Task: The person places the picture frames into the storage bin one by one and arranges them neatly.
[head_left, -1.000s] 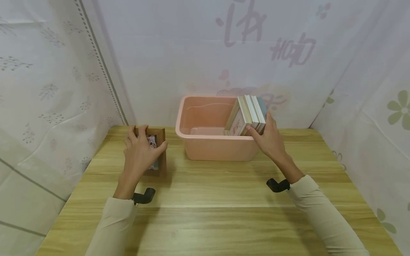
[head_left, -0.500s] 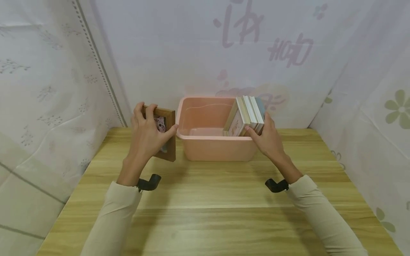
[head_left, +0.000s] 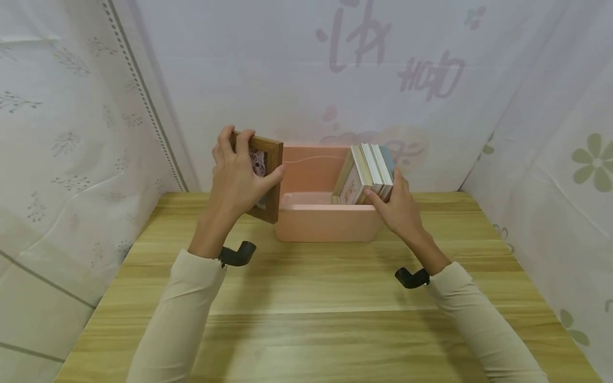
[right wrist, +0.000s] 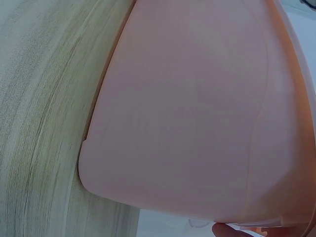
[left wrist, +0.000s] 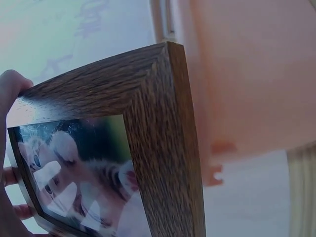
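Note:
My left hand (head_left: 234,178) grips a brown wooden photo frame (head_left: 273,165) with a kitten picture, its fingers over the top edge and its thumb along the near side. The photo frame (left wrist: 163,123) is held raised and tilted, in front of the left end of a pink plastic bin (head_left: 330,223). In the bin's right end, several slim picture frames (head_left: 356,181) with beige, white and blue edges lean together. My right hand (head_left: 399,205) grips this end, thumb against the frames' near edges. In the right wrist view, a fingertip (right wrist: 227,230) shows outside the bin wall (right wrist: 182,108).
The bin stands on a wood-grain table (head_left: 306,314), near its back edge. A pale printed curtain (head_left: 287,69) hangs close behind it, and more curtains hang at both sides. Black wrist mounts (head_left: 238,254) sit below the hands.
My left hand has lifted the wooden photo frame off the table and carried it up and to the right, up to the bin's left end. The right hand has kept its place.

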Tool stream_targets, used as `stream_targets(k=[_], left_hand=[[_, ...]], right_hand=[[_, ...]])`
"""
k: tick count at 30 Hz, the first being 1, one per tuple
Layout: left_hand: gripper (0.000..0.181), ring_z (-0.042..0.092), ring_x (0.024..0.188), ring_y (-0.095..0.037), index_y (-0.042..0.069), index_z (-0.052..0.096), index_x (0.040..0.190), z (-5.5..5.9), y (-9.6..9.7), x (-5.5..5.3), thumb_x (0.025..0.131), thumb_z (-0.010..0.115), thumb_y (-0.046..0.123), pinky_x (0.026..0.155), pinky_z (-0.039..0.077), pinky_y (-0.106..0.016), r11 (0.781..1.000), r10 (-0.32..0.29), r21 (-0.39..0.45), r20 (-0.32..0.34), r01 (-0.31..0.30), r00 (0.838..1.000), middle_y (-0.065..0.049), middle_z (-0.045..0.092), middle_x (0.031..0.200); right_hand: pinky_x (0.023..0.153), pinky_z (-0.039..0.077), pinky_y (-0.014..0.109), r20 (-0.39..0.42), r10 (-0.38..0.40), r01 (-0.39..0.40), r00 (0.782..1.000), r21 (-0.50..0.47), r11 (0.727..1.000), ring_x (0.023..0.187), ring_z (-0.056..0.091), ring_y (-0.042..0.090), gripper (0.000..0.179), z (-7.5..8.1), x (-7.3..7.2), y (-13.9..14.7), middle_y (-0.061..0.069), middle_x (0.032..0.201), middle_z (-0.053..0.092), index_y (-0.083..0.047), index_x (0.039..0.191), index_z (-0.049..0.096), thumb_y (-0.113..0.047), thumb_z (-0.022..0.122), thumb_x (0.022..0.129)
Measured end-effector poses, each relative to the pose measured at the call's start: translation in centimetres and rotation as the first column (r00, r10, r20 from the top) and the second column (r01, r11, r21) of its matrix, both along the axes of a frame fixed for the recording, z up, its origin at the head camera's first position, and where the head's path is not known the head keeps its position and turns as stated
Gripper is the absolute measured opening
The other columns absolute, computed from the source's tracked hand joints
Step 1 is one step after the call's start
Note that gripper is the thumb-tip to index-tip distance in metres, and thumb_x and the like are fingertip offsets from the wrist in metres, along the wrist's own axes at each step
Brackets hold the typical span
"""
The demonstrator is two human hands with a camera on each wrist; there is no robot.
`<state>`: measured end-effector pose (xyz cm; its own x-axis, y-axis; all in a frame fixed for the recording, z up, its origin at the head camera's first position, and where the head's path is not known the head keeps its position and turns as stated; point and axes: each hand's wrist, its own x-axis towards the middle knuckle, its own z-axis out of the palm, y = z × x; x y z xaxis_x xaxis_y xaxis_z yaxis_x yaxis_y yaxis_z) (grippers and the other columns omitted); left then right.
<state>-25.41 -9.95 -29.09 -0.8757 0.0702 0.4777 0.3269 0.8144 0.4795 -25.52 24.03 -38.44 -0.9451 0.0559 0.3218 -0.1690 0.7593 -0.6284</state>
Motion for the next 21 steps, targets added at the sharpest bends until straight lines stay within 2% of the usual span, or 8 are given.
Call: stream_targets(k=[6,15,21], left_hand=[[0.088,0.023,0.138,-0.042,0.017,0.033,0.148,1.1,1.1,-0.9,0.08,0.067,0.062,0.088,0.043,-0.065,0.998,-0.054,-0.043,-0.044,0.052,0.998,-0.012,0.012,0.158],[0.087,0.025,0.137,-0.043,0.018,0.034,0.146,1.4,2.5,-2.3,0.078,0.069,0.061,0.089,0.047,-0.061,0.982,-0.17,-0.09,-0.064,0.164,0.983,-0.013,0.012,0.157],[0.088,0.027,0.135,-0.043,0.017,0.035,0.145,1.7,3.7,-2.9,0.078,0.071,0.06,0.094,0.044,-0.063,0.974,-0.217,-0.089,-0.072,0.21,0.973,-0.013,0.013,0.157]], right_hand=[[0.076,0.051,0.054,-0.013,0.001,-0.002,1.0,-0.007,1.0,0.107,0.055,0.036,0.094,-0.2,-0.1,0.1,0.022,0.138,0.042,-0.012,0.157,0.016,-0.066,0.054,0.089],[0.076,0.051,0.056,-0.027,-0.008,0.008,1.0,-0.002,1.0,0.109,0.055,0.037,0.094,-0.2,-0.1,0.1,0.022,0.14,0.042,-0.012,0.156,0.017,-0.066,0.054,0.089],[0.076,0.051,0.056,-0.022,-0.008,0.008,1.0,0.0,1.0,0.109,0.055,0.039,0.094,-0.3,0.0,0.1,0.023,0.14,0.042,-0.012,0.157,0.015,-0.065,0.054,0.09]])
